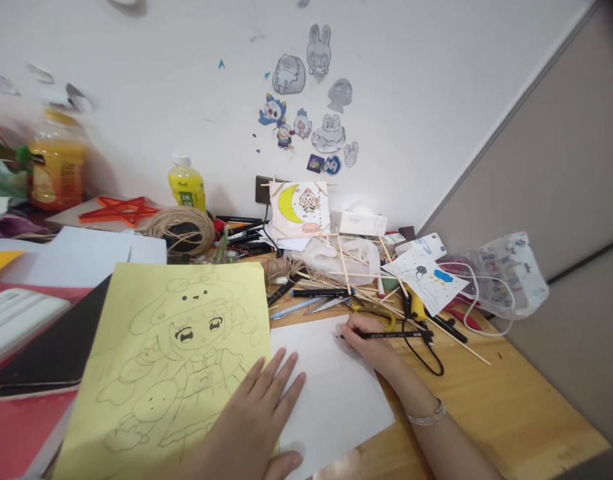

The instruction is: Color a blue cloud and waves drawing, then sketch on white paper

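Observation:
A white sheet of paper [331, 393] lies on the wooden table. My right hand [369, 340] is closed around a black pencil [396, 335], its tip by the upper right part of the sheet. Spread flat, my left hand [259, 413] rests across the sheet's left edge and the yellow paper [106, 327] beside it. That yellow paper carries a line drawing of a cartoon girl [191, 340] in a bear-like hat; my left hand and forearm cover its lower right part. Marks on the white sheet are too faint to make out.
Wooden sticks [344, 267], a ball of twine [181, 230], scissors [331, 304] and a yellow glue gun [415, 303] crowd the back. Bottles [186, 183] stand near the wall. At left lie a black folder [56, 340] and a white device [21, 323]. A partition [561, 267] rises at right.

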The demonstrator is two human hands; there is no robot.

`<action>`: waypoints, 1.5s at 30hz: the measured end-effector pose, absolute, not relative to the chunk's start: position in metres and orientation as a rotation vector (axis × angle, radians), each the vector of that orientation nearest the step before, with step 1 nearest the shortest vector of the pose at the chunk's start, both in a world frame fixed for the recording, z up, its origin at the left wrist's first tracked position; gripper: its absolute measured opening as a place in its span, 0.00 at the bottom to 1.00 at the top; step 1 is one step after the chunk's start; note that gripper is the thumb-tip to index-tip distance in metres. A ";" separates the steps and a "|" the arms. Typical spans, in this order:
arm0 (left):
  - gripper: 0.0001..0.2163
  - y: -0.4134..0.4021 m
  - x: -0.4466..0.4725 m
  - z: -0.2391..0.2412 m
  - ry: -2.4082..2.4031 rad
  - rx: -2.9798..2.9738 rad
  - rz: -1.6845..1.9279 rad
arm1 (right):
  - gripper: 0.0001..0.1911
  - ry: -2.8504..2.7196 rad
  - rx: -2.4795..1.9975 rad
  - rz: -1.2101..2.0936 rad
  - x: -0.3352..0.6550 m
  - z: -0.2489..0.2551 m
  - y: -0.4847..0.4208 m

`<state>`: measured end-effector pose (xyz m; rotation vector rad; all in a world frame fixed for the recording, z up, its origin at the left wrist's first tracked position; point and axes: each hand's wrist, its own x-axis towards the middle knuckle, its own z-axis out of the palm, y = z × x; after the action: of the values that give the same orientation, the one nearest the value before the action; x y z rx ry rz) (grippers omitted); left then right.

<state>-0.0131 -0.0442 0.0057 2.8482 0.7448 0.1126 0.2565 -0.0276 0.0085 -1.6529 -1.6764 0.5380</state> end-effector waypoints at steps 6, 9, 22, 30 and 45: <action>0.34 -0.044 -0.014 -0.001 0.741 2.867 0.115 | 0.17 -1.702 -1.646 0.516 0.261 0.009 -0.029; 0.36 -0.043 -0.016 -0.013 0.727 2.898 0.204 | 0.18 -1.707 -1.655 0.537 0.262 0.010 -0.030; 0.33 -0.042 -0.017 -0.006 0.711 2.889 0.210 | 0.17 -1.728 -1.670 0.524 0.261 0.013 -0.032; 0.32 -0.042 -0.015 0.004 0.738 2.867 0.109 | 0.16 -1.704 -1.657 0.558 0.261 0.019 -0.033; 0.36 -0.044 -0.014 -0.001 0.726 2.886 0.141 | 0.17 -1.655 -1.560 0.720 0.264 0.017 -0.036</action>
<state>-0.0144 -0.0441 -0.0012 2.8857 0.7263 0.1415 0.2639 -0.0362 0.0169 -1.5603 -1.6549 0.7200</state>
